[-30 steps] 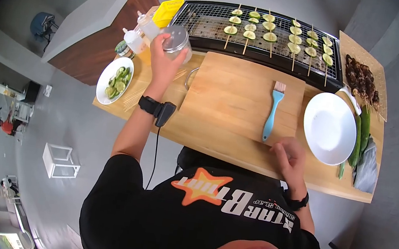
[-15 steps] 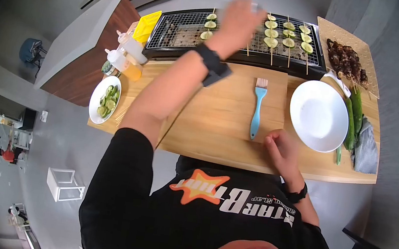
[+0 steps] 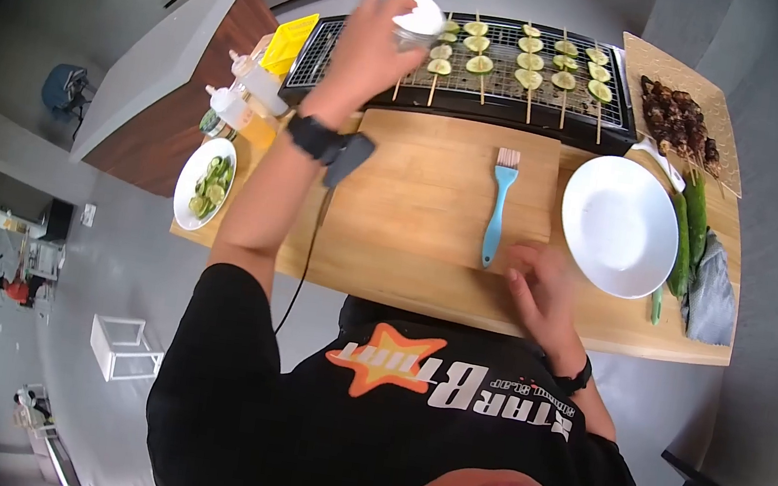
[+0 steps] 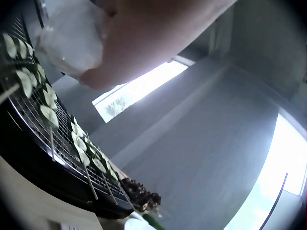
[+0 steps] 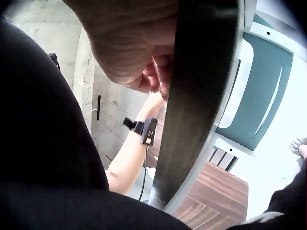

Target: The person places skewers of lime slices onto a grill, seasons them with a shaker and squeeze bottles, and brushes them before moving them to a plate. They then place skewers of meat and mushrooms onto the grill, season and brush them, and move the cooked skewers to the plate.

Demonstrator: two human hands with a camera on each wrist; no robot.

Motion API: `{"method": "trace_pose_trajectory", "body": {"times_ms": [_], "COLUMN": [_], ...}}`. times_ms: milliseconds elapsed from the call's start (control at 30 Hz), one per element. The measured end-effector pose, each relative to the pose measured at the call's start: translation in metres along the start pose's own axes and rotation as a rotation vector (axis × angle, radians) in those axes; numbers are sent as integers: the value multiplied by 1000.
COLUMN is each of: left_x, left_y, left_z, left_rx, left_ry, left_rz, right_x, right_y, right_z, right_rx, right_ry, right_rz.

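My left hand (image 3: pixel 370 54) grips a clear shaker jar (image 3: pixel 422 23), turned over with its pale round end facing up, above the left part of the grill (image 3: pixel 310 56). In the left wrist view the jar (image 4: pixel 72 40) is blurred under the fingers. Below and to its right, several skewers of green-rimmed slices (image 3: pixel 477 64) lie across the wire grate. My right hand (image 3: pixel 545 288) rests at the front edge of the wooden board (image 3: pixel 416 188), fingers loosely bent and holding nothing. A blue-handled basting brush (image 3: pixel 498 208) lies on the board just beyond it.
A white bowl (image 3: pixel 619 229) stands to the right, beside long green vegetables (image 3: pixel 693 229) and a grey cloth (image 3: pixel 711 295). Dark meat skewers (image 3: pixel 675 123) lie at the back right. At the left are squeeze bottles (image 3: pixel 255 78), a yellow basket (image 3: pixel 290 41) and a bowl of slices (image 3: pixel 210 185).
My left hand lifted the jar from the table's left side, turned it over, swept it right across the grill, then came back left. My right hand stays by the board's edge.
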State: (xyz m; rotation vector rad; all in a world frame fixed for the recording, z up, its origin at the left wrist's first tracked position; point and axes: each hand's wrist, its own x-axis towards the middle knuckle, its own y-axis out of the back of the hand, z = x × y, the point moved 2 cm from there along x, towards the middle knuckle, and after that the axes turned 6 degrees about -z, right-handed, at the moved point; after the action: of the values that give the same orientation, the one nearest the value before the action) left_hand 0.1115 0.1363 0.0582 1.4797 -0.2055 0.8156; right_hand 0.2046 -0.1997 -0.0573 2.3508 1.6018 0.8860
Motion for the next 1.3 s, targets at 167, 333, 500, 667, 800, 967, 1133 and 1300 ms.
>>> {"method": "trace_pose_trajectory", "body": {"times_ms": [167,333,500,667,800,967,1133,1300], "left_x": [-96,-167,-194,-198,-190,-157,-151,-164], "left_y": [49,42,12,3,19,21,-21,3], "left_z": [-58,-101,-120,-121,-92,-21,8,-5], "left_rx": [-135,-248,-312,-263,176,-275,-766,-687], "left_ry": [258,439,535,614,522,282,410,403], "left_rz": [154,271,210,192,306,348,40,197], "right_x": [7,6,6,6,8,18,54,46], "right_y": [-13,-21,-25,-28,-28,-11,19,27], "right_z": [-7,4,7,4,4,-10,-47,-37], "right_rx": [-297,-413,-456,-561,-539,-371,-283,30], "right_ry": [113,76,88,113,123,65,42,-72], "right_rz": [-119,-214,-198,-202,-219,-254,-168,106]}}
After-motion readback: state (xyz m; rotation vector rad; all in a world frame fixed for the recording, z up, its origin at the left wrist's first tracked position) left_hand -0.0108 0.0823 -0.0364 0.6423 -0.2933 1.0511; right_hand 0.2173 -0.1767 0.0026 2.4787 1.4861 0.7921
